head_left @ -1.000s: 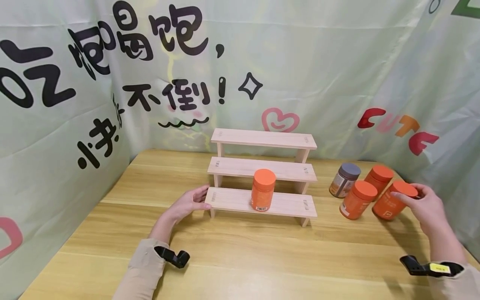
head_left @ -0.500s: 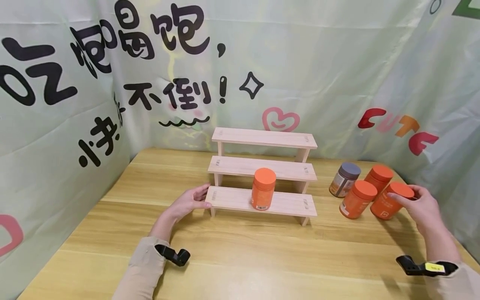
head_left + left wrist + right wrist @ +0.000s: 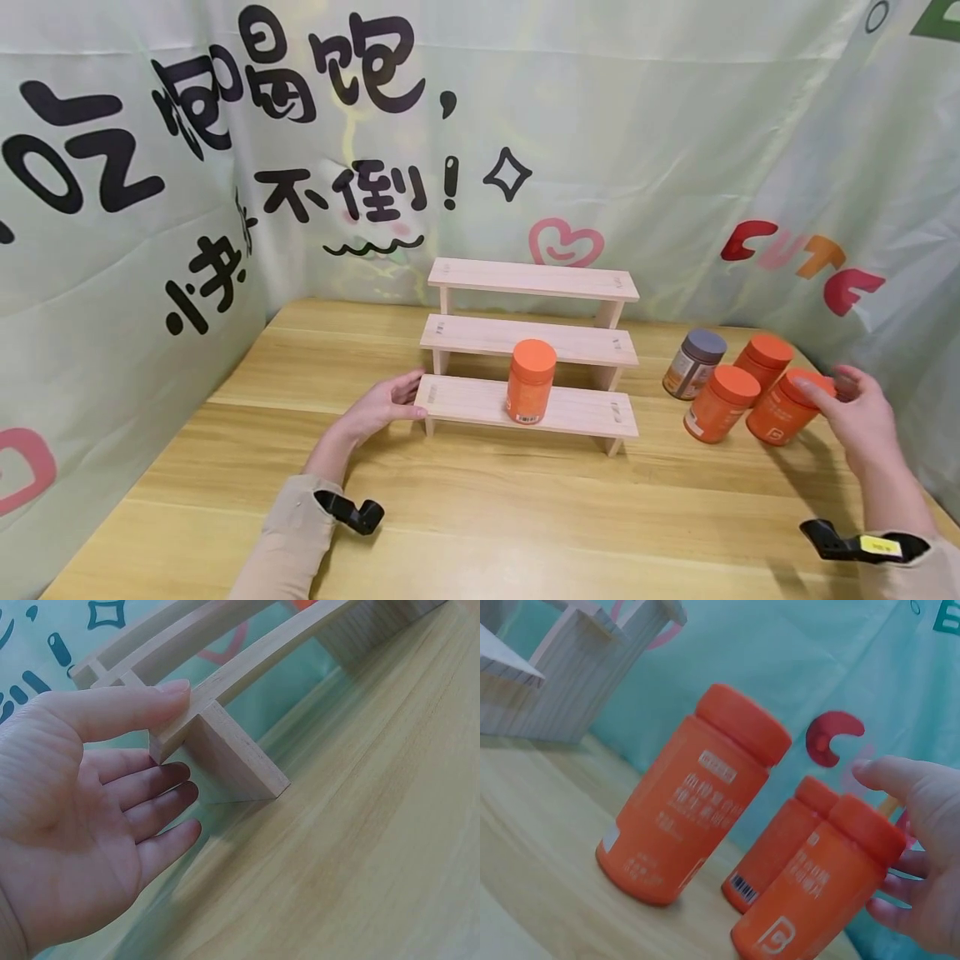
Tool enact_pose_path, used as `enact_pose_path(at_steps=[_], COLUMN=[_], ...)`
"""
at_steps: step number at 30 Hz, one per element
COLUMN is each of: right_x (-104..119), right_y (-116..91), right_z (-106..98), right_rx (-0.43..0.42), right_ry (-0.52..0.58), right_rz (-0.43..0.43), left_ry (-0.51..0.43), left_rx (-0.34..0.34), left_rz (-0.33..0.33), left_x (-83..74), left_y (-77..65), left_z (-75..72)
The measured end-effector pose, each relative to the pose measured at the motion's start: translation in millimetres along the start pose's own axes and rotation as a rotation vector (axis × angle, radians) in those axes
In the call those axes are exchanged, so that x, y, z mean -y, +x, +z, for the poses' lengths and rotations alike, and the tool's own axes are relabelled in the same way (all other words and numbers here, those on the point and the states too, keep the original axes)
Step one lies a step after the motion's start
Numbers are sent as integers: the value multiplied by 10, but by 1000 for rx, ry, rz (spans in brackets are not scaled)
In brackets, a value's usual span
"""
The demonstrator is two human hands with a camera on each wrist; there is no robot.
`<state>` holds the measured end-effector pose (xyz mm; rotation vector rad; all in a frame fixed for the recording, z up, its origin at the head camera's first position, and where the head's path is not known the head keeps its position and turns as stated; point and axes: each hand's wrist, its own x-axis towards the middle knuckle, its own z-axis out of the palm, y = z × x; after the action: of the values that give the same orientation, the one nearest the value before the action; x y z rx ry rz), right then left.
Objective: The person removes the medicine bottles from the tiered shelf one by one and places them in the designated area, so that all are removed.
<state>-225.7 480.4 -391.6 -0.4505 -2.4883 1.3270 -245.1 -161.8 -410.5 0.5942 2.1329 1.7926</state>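
My left hand (image 3: 380, 408) pinches the left end of the lowest step of a wooden three-tier display stand (image 3: 465, 398); in the left wrist view its thumb lies on top of the board and the index finger beneath. An orange jar (image 3: 529, 383) stands upright on that step. At the right, my right hand (image 3: 862, 412) is loosely spread beside the rightmost orange jar (image 3: 780, 417). The right wrist view has the thumb raised off that jar's lid (image 3: 866, 829), and the other fingertips close by its side.
Close to the rightmost jar stand two more orange jars, one in front (image 3: 718, 408) and one behind (image 3: 765, 360). A jar with a grey-purple lid (image 3: 693, 364) is left of them. A printed curtain (image 3: 637, 150) hangs behind the wooden table (image 3: 480, 517).
The rightmost orange jar first shifted slightly left toward the other jars with my right hand on it. Since then the right hand has loosened and drawn back right. My left hand stays put.
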Motion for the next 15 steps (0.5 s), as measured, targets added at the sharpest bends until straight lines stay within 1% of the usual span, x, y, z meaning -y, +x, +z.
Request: enact_pose_path(at_steps=[4,6,9,11,13,15], right_x=[-14,88,416,652,811,941], right_y=[62,33,-137,-272,-364,-434], right_z=[-52,-68,-79,-82,-78,-73], right_rx=[-76,-103,-118,-113,-115,-106], right_ry=[-53,-78,-73,-54,-58,-35], right_rz=[9,18,24,3,-15,-42], left_ry=[-1,-3,-8,-10,-5,2], left_rx=[0,-1,-1,1,4,4], left_rz=[1,2,5,10,14,15], left_x=[13,19,18,18,23,23], left_y=[13,15,10,9,12,9], left_z=[2,2,1,1,-2,-6])
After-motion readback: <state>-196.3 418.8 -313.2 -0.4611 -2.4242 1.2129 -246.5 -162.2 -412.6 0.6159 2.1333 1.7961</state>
